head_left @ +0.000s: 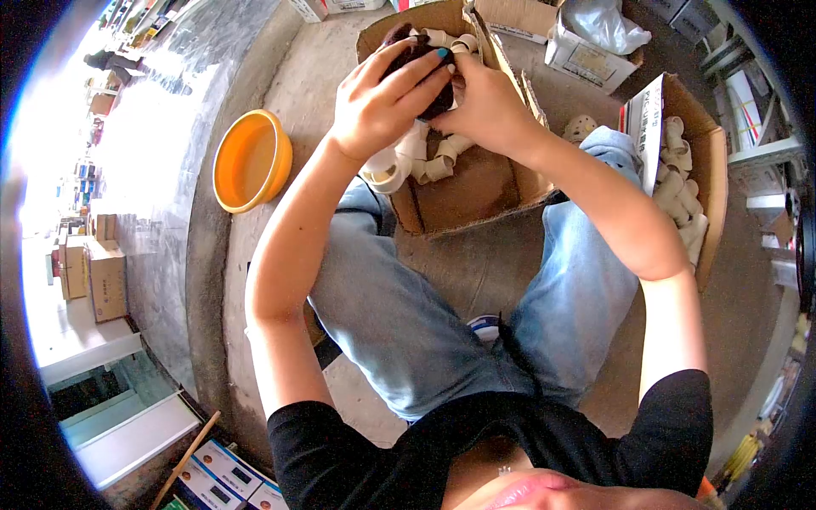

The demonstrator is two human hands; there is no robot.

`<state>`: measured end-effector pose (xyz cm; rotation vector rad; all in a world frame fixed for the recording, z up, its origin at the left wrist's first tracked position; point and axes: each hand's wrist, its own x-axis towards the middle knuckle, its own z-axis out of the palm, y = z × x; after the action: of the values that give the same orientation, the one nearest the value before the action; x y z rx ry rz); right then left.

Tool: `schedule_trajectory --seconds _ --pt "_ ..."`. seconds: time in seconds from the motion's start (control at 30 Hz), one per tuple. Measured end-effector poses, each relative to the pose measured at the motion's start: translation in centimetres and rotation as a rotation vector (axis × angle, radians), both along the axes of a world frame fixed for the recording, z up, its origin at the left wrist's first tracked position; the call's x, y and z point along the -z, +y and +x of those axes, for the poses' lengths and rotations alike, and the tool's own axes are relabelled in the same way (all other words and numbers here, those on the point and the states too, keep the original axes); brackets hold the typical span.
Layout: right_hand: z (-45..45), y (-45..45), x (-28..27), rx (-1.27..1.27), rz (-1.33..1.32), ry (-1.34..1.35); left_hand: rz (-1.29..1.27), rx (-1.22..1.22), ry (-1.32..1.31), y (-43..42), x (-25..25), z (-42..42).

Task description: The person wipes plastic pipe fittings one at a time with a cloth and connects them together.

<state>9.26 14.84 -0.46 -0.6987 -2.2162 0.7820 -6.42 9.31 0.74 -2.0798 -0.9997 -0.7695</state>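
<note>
My left hand [382,100] is closed on a dark, bunched cloth [438,104], its fingers laid over the top. My right hand [491,104] meets it from the other side, thumb and fingers closed at the cloth's edge. Whatever lies inside the cloth is hidden by my fingers. Both hands are above an open cardboard box [472,208] between my knees. White plastic pipe fittings [440,167] lie in that box, several of them below my hands. A larger white fitting [388,177] is at the box's left edge, close under my left wrist.
A yellow basin [283,161] stands on the floor at left. On the right, another cardboard box [716,157] holds more white fittings [678,191]. Beyond it is a box with a clear plastic bag [599,30]. Shelving [765,153] lines the far right; cartons [106,280] stand at left.
</note>
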Motion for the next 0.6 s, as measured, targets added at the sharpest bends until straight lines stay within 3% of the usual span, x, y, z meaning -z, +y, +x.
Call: schedule_trajectory --seconds 0.03,0.17,0.27,0.5,0.6 --pt "0.1 -0.1 -0.3 -0.024 -0.024 0.016 -0.023 0.021 -0.012 -0.3 -0.3 0.1" --pt "0.2 0.3 -0.2 -0.126 -0.047 0.121 -0.146 0.043 -0.51 -0.3 0.2 0.3" --pt "0.3 0.4 -0.2 -0.118 0.118 0.139 -0.243 0.068 -0.718 -0.5 0.4 0.3" --pt "0.7 1.5 -0.3 -0.191 0.306 0.169 -0.687 0.485 -1.681 -0.4 1.1 0.8" --pt "0.6 2.6 -0.6 -0.265 0.395 0.227 -0.825 0.559 -1.89 -0.8 1.0 0.7"
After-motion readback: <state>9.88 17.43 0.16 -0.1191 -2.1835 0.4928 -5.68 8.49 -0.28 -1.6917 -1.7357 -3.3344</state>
